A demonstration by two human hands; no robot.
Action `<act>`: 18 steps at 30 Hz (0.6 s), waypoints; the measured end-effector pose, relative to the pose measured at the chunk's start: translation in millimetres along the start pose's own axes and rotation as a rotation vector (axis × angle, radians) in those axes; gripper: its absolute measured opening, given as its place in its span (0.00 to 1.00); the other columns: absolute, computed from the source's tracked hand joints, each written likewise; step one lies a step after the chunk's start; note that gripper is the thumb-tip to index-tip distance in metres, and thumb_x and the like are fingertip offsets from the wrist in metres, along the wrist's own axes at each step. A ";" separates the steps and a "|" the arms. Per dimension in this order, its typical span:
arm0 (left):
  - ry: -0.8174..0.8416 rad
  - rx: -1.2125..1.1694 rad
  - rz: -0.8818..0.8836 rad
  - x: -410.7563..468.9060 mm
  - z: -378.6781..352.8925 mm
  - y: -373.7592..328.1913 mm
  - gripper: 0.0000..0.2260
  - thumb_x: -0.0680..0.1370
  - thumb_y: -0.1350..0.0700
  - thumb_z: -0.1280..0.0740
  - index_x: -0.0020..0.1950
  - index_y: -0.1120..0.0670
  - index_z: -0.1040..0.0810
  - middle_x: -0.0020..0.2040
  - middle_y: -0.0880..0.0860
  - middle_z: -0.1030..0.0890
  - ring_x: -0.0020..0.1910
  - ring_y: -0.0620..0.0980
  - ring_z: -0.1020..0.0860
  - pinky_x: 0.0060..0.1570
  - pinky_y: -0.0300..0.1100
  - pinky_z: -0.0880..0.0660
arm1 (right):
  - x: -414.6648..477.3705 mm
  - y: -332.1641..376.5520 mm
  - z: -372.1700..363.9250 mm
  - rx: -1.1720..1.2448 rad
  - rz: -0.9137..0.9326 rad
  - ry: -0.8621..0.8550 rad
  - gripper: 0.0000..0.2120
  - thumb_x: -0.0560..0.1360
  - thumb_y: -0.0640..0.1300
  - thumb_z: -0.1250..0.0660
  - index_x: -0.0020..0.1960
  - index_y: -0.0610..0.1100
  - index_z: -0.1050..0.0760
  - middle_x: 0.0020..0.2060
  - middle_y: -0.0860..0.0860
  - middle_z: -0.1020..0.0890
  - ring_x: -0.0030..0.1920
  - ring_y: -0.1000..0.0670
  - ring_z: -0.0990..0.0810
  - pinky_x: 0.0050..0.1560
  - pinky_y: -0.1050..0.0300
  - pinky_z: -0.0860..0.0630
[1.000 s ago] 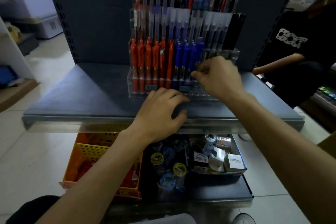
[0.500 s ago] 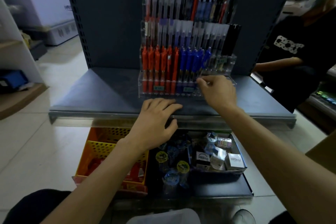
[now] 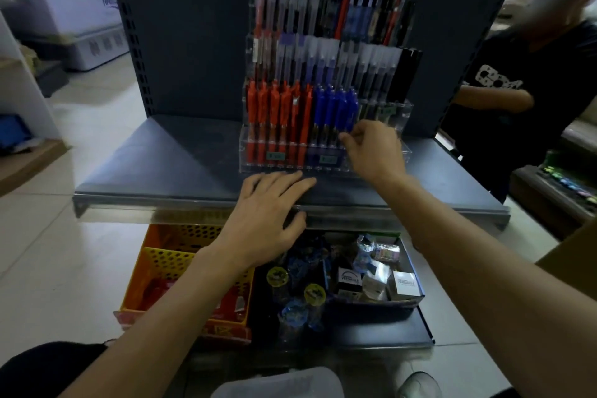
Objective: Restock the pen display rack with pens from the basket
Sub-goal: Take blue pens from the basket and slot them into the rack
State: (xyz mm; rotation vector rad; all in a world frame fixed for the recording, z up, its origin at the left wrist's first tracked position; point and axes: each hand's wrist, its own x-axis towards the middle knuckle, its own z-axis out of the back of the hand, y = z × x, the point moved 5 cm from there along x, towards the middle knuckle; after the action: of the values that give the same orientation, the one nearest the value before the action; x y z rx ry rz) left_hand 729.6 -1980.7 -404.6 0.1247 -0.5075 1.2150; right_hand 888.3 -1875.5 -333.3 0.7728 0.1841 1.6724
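Observation:
A clear tiered pen rack [image 3: 400, 119] stands on the grey shelf. Its front row holds red pens [image 3: 277, 113] on the left and blue pens [image 3: 332, 107] in the middle, with bare slots to the right. My right hand [image 3: 374, 152] is at the front row, thumb and forefinger pinching the lower barrel of the rightmost blue pen [image 3: 352, 113]. Flat on the shelf's front edge just below the rack rests my left hand [image 3: 268, 213], fingers spread and holding nothing. The yellow perforated basket [image 3: 161, 265] sits under the shelf at the left, with red items inside.
The grey shelf [image 3: 161, 171] has bare surface left of the rack. Below it, a dark tray [image 3: 416, 297] holds small boxes and wrapped rolls. A person in a black shirt [image 3: 533, 84] stands close on the right. A white freezer [image 3: 74, 10] is far left.
My right hand has come down from the blue pens' upper ends to their lower barrels. The left hand has stayed on the shelf edge. My head has pulled back a little.

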 end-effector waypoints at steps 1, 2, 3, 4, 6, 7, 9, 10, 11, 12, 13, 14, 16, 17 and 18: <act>0.000 0.001 0.004 1.7 -0.2 0.7 0.28 0.75 0.42 0.50 0.75 0.46 0.36 0.73 0.48 0.32 0.72 0.48 0.37 0.69 0.43 0.53 | -0.3 -1.0 0.0 0.011 -0.004 -0.005 0.10 0.79 0.50 0.35 0.43 0.45 0.24 0.40 0.46 0.18 0.43 0.43 0.20 0.45 0.46 0.21; 0.001 0.010 0.013 3.0 -0.8 1.4 0.28 0.75 0.41 0.51 0.75 0.46 0.37 0.74 0.48 0.33 0.72 0.49 0.37 0.70 0.43 0.53 | -1.0 -2.5 0.1 0.021 -0.009 -0.011 0.10 0.79 0.51 0.35 0.45 0.45 0.23 0.40 0.46 0.18 0.43 0.43 0.20 0.45 0.47 0.22; 0.001 0.028 0.023 4.1 -1.6 1.9 0.28 0.76 0.41 0.51 0.75 0.45 0.37 0.74 0.48 0.33 0.73 0.49 0.37 0.70 0.44 0.53 | -2.5 -4.3 0.3 0.030 -0.017 -0.016 0.10 0.79 0.51 0.35 0.47 0.45 0.22 0.40 0.47 0.19 0.43 0.44 0.20 0.44 0.48 0.23; 0.001 0.045 0.029 5.1 -2.7 2.2 0.28 0.76 0.41 0.52 0.76 0.45 0.38 0.75 0.48 0.34 0.73 0.50 0.38 0.70 0.45 0.52 | -5.0 -6.3 -0.1 0.043 -0.026 -0.016 0.09 0.80 0.51 0.36 0.48 0.45 0.22 0.39 0.48 0.19 0.42 0.45 0.21 0.42 0.51 0.25; -0.013 0.060 0.037 6.0 -4.3 3.2 0.27 0.77 0.42 0.51 0.76 0.44 0.39 0.76 0.49 0.36 0.74 0.51 0.39 0.71 0.46 0.52 | -14.1 -8.4 -4.9 0.089 -0.033 -0.007 0.10 0.80 0.51 0.38 0.53 0.46 0.23 0.41 0.49 0.20 0.43 0.46 0.22 0.42 0.54 0.29; -0.028 0.068 0.041 5.6 -4.2 3.1 0.26 0.77 0.42 0.50 0.76 0.44 0.39 0.76 0.50 0.37 0.75 0.51 0.40 0.72 0.47 0.51 | -20.4 -8.6 -8.8 0.114 -0.026 -0.003 0.12 0.80 0.51 0.39 0.57 0.45 0.24 0.45 0.49 0.20 0.45 0.47 0.22 0.44 0.53 0.28; -0.061 0.103 0.058 4.0 -1.0 2.0 0.26 0.78 0.43 0.49 0.76 0.44 0.41 0.78 0.51 0.41 0.76 0.52 0.44 0.74 0.51 0.51 | -34.8 -7.5 -15.2 0.160 0.013 0.009 0.18 0.81 0.52 0.40 0.67 0.44 0.29 0.56 0.47 0.21 0.54 0.47 0.22 0.53 0.48 0.24; -0.071 0.117 0.071 2.9 1.5 1.5 0.26 0.78 0.43 0.49 0.77 0.43 0.42 0.78 0.51 0.43 0.77 0.52 0.46 0.74 0.53 0.51 | -42.0 -5.4 -15.9 0.163 0.044 0.011 0.21 0.81 0.52 0.40 0.70 0.44 0.33 0.60 0.47 0.23 0.58 0.47 0.23 0.58 0.47 0.25; -0.076 0.120 0.085 2.0 3.9 1.3 0.27 0.78 0.43 0.49 0.77 0.43 0.44 0.79 0.51 0.45 0.77 0.52 0.48 0.74 0.54 0.52 | -47.8 -2.4 -14.6 0.142 0.085 0.010 0.22 0.81 0.52 0.41 0.72 0.44 0.35 0.64 0.46 0.25 0.61 0.46 0.25 0.61 0.47 0.26; -0.080 0.116 0.094 1.1 6.5 0.6 0.27 0.78 0.43 0.50 0.78 0.43 0.45 0.79 0.50 0.46 0.78 0.52 0.49 0.74 0.54 0.52 | -53.0 0.5 -11.9 0.090 0.137 0.012 0.22 0.81 0.52 0.41 0.73 0.45 0.35 0.66 0.46 0.27 0.64 0.45 0.27 0.64 0.47 0.28; -0.081 0.111 0.101 0.0 8.4 0.1 0.27 0.78 0.43 0.50 0.78 0.42 0.45 0.79 0.50 0.47 0.78 0.51 0.50 0.74 0.55 0.53 | -58.7 4.4 -8.9 0.008 0.196 0.028 0.22 0.82 0.52 0.43 0.74 0.46 0.34 0.68 0.46 0.28 0.67 0.43 0.30 0.67 0.46 0.31; -0.082 0.112 0.107 -1.7 10.6 -0.7 0.27 0.78 0.42 0.51 0.78 0.42 0.46 0.79 0.50 0.47 0.78 0.51 0.50 0.74 0.55 0.53 | -65.7 8.7 -5.8 -0.079 0.248 0.059 0.22 0.83 0.53 0.45 0.74 0.48 0.34 0.71 0.46 0.30 0.70 0.42 0.33 0.70 0.44 0.35; -0.072 0.141 0.116 -6.1 14.3 -1.4 0.28 0.77 0.42 0.52 0.78 0.42 0.47 0.80 0.50 0.48 0.78 0.51 0.51 0.75 0.55 0.54 | -80.4 14.2 -3.0 -0.223 0.302 0.154 0.24 0.83 0.57 0.50 0.77 0.53 0.40 0.77 0.48 0.39 0.76 0.41 0.42 0.74 0.44 0.44; -0.063 0.161 0.119 -9.0 16.7 -2.9 0.28 0.77 0.41 0.53 0.78 0.42 0.48 0.80 0.50 0.49 0.78 0.52 0.51 0.75 0.55 0.54 | -87.9 14.3 -2.2 -0.280 0.310 0.205 0.25 0.82 0.59 0.52 0.78 0.55 0.45 0.79 0.49 0.45 0.78 0.43 0.47 0.75 0.45 0.49; -0.050 0.179 0.120 -11.9 18.7 -3.3 0.29 0.77 0.41 0.54 0.78 0.41 0.50 0.80 0.50 0.51 0.78 0.52 0.52 0.75 0.55 0.55 | -95.3 13.8 -3.0 -0.317 0.312 0.253 0.27 0.82 0.61 0.53 0.79 0.57 0.50 0.80 0.50 0.49 0.79 0.44 0.51 0.76 0.45 0.53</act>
State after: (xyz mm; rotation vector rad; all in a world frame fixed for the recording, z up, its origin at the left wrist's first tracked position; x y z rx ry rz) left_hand 723.9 -1998.8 -392.7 0.2814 -0.4540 1.3767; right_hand 880.6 -1966.0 -365.2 0.3617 -0.0300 2.0330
